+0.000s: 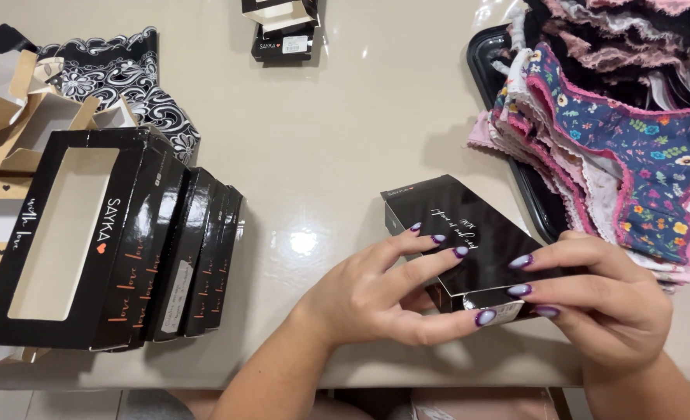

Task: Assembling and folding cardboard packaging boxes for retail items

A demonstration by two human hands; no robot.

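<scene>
Hands: left hand (376,299) and right hand (605,299) both clamp a glossy black rectangular cardboard box (469,233).
Counter (345,132): smooth beige, box near its front edge.

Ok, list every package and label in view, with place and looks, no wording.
Black box: centre, flat, glossy, held by left hand and right hand.
White label: on its near end.
Windowed black boxes: left, stacked row.
Kraft boxes: far left, tan.
Small black boxes: top, white label.
</scene>
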